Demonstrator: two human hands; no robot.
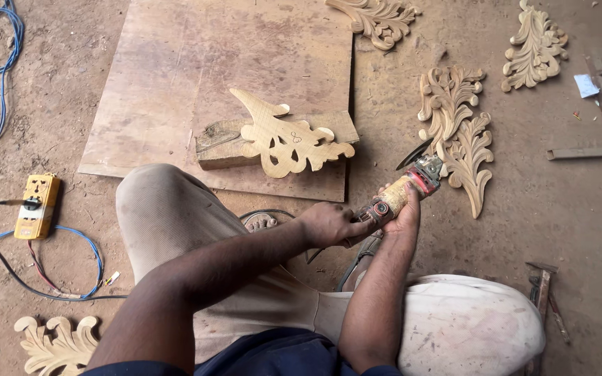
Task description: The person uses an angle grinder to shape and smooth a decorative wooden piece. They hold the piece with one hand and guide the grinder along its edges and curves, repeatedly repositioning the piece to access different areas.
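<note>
Both hands are on the grinder (402, 189) at centre right: right hand (405, 212) curled around its body, left hand (329, 223) with fingers pressed at the rear. Bare legs right below, so a slipped grip could probably send the disc into skin.

We lose the carved leaf panel (57, 345) off the bottom edge, another carved scroll (379, 19) off the top, and the grinder (402, 191) handle sits buried under both hands.
</note>
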